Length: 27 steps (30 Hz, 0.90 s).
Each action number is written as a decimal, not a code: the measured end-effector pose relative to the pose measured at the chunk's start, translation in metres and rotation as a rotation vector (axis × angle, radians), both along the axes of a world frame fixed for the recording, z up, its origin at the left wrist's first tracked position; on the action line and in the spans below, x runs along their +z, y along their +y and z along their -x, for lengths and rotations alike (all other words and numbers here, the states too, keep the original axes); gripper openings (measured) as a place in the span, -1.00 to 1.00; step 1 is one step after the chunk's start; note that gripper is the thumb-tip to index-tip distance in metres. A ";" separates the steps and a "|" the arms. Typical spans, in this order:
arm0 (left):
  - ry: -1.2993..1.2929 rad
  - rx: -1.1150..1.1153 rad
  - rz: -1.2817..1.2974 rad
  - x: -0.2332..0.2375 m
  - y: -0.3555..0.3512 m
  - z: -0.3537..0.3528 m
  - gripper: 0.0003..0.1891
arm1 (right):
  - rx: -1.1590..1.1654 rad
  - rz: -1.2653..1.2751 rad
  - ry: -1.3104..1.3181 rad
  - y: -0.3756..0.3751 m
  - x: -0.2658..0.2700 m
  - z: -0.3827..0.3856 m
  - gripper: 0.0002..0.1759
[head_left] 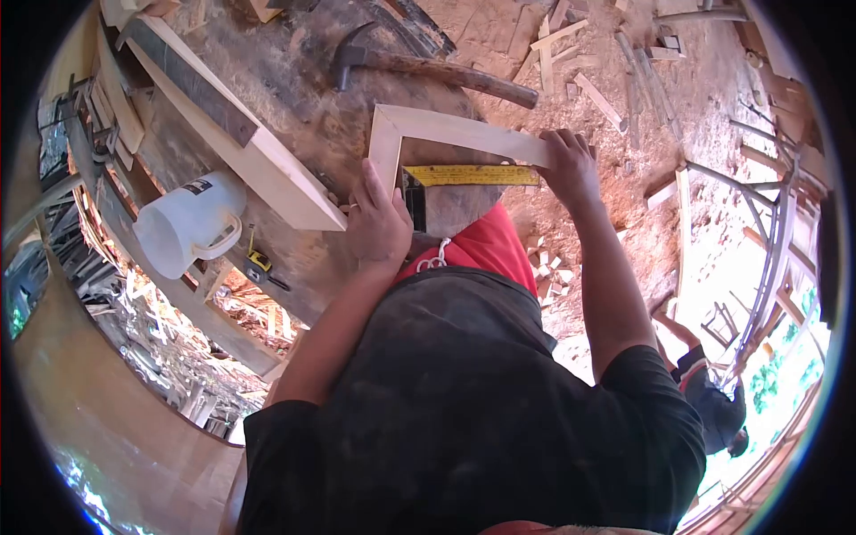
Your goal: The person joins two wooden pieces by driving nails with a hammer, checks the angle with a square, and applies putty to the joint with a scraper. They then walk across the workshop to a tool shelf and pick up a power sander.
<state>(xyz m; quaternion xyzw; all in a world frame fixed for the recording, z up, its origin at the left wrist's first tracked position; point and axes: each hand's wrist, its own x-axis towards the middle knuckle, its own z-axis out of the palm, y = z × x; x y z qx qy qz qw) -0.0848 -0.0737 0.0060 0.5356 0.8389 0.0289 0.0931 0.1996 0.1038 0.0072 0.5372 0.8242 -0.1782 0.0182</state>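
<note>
Two pale wooden strips meet at a mitred corner, forming an L-shaped wooden frame piece (464, 132) over the workbench. My right hand (571, 168) is closed around the far end of its longer strip. At the lower end of the shorter strip, my left hand (379, 221) grips the wood, its fingers pointing up along it. Inside the angle lies a try square (473, 175) with a yellow marked blade and a dark stock. The stock is right beside my left fingers, and the blade's tip reaches close under my right hand.
A claw hammer (437, 73) lies beyond the frame piece. Left are a long wooden board (232, 147), a white plastic jug (183, 227) and a yellow tape measure (258, 265). Wood offcuts (599, 100) litter the ground to the right. Another person (709, 388) is at the far right.
</note>
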 end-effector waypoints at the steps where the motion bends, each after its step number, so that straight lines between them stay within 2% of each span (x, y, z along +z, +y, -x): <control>1: 0.005 -0.008 -0.018 -0.003 -0.001 0.000 -0.19 | -0.007 0.019 0.003 0.000 0.000 0.000 -0.33; 11: 0.028 -0.008 -0.049 -0.011 -0.005 -0.001 -0.16 | 0.013 0.084 -0.069 0.005 0.004 0.000 -0.24; 14: 0.047 0.007 -0.016 -0.010 -0.005 -0.001 -0.14 | 0.080 0.151 -0.167 0.015 0.036 0.015 -0.16; 17: 0.044 0.013 -0.023 -0.009 -0.006 -0.002 -0.13 | 0.146 0.105 0.033 0.040 0.060 0.036 -0.17; 20: 0.001 0.058 0.019 -0.004 -0.003 -0.004 -0.13 | 0.138 0.029 0.226 0.072 0.048 0.064 -0.27; 21: -0.018 0.080 0.047 -0.002 -0.002 -0.004 -0.13 | 0.134 0.004 0.189 0.079 0.049 0.080 -0.37; 25: -0.180 0.177 -0.054 0.000 0.015 -0.001 -0.17 | 0.268 0.027 0.126 0.103 0.012 0.136 -0.36; 27: -0.164 0.211 -0.085 -0.006 0.033 0.002 -0.22 | 0.328 0.225 0.070 0.113 0.000 0.159 -0.28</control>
